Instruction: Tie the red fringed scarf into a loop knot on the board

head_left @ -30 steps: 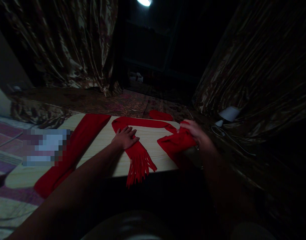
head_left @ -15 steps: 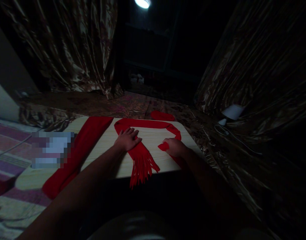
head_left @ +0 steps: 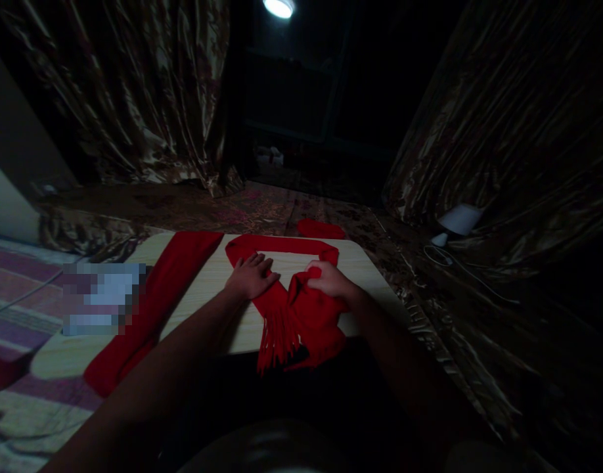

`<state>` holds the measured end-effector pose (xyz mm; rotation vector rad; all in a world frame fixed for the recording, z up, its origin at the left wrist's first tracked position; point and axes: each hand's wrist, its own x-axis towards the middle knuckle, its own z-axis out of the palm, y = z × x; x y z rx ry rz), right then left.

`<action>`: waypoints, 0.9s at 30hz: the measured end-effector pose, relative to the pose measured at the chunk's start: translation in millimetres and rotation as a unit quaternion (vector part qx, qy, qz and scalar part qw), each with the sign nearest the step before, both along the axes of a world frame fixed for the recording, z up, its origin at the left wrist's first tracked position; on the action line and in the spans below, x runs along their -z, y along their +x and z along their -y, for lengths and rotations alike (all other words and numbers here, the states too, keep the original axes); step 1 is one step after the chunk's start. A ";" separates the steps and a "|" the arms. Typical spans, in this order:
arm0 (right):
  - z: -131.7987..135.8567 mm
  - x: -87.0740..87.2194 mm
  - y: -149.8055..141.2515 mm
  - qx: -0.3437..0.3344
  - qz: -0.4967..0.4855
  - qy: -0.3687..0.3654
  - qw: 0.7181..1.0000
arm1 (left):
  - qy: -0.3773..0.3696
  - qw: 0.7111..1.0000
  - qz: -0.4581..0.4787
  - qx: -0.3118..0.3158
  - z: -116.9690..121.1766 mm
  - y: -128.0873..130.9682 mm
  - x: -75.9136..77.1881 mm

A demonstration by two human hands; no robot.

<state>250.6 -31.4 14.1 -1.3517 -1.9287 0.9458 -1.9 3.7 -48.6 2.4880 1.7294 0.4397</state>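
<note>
A red fringed scarf (head_left: 286,244) lies in a loop on a pale wooden table (head_left: 203,309). My left hand (head_left: 252,274) rests flat on its left arm, fingers stretched out, above the fringe that hangs over the front edge. My right hand (head_left: 328,279) grips the other end, which is bunched below the fingers. That end's fringe drops over the front edge close to the first fringe. A second red cloth (head_left: 158,302), long and folded, lies slantwise across the table to the left of my left arm.
A blurred-out flat item (head_left: 104,295) lies at the table's left. Another red cloth piece (head_left: 321,228) is behind the far edge. A small white lamp (head_left: 459,220) with a cable stands at the right. Patterned curtains (head_left: 183,98) hang either side of a dark window.
My right hand has moved left with the scarf end, bringing it beside the fringe near my left hand. The loop's right side has drawn inward. My left hand has stayed in place.
</note>
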 end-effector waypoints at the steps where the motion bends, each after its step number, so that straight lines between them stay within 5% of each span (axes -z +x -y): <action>1: -2.0 6.1 -0.3 0.003 0.021 -0.008 1.000 | 0.001 1.000 0.001 0.000 0.1 -0.1 0.1; 4: -3.5 13.6 4.3 0.034 0.011 -0.022 0.999 | 0.006 1.000 0.003 -0.001 0.0 -0.1 1.0; 12: -4.8 -4.7 43.0 0.109 -0.222 -0.015 0.969 | 0.008 1.000 0.002 -0.008 -0.9 0.5 2.2; 21: -20.6 49.7 66.3 0.238 0.001 0.058 0.969 | 0.009 1.000 -0.004 -0.003 -2.1 -1.5 3.7; 27: -22.7 59.9 67.9 0.247 0.023 0.073 0.966 | 0.009 1.000 -0.012 0.000 -1.1 -1.2 1.4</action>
